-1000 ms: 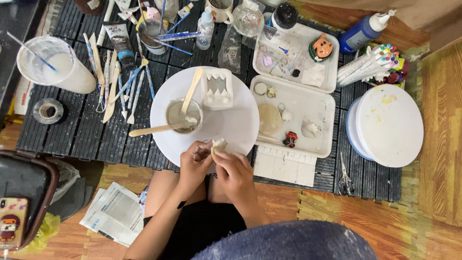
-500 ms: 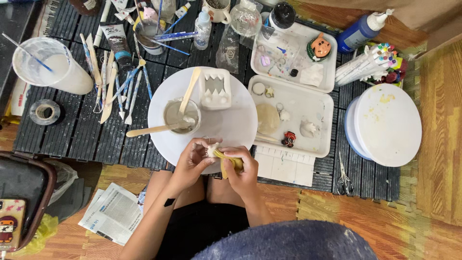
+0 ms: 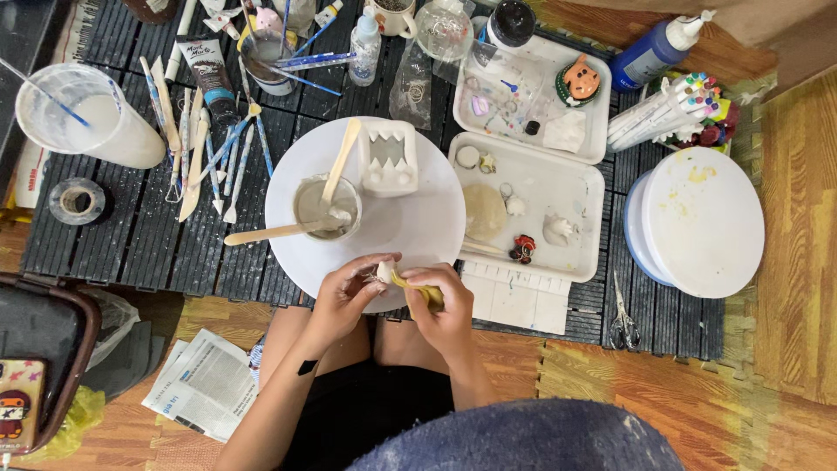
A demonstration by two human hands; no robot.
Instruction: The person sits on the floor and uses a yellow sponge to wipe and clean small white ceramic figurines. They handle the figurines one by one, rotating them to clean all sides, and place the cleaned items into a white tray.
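My left hand (image 3: 344,292) pinches a small white plaster piece (image 3: 384,270) at the near rim of a round white plate (image 3: 427,218). My right hand (image 3: 445,305) grips a yellow scrap, cloth or sandpaper (image 3: 417,286), pressed against that piece. Both hands meet just above my knees. On the plate stand a small cup of grey-white paste (image 3: 324,209) with two wooden sticks in it and a white toothed mould (image 3: 389,157).
Two white trays (image 3: 575,253) with small figurines lie right of the plate. A stack of round white plates (image 3: 697,222), scissors (image 3: 622,314), a blue bottle (image 3: 649,52), markers (image 3: 667,109), brushes (image 3: 205,144), a cloudy water cup (image 3: 83,118), a tape roll (image 3: 77,201) and a newspaper (image 3: 205,388) surround them.
Both hands have drawn slightly toward me and to the right. The yellow scrap now shows in my right hand against the white piece.
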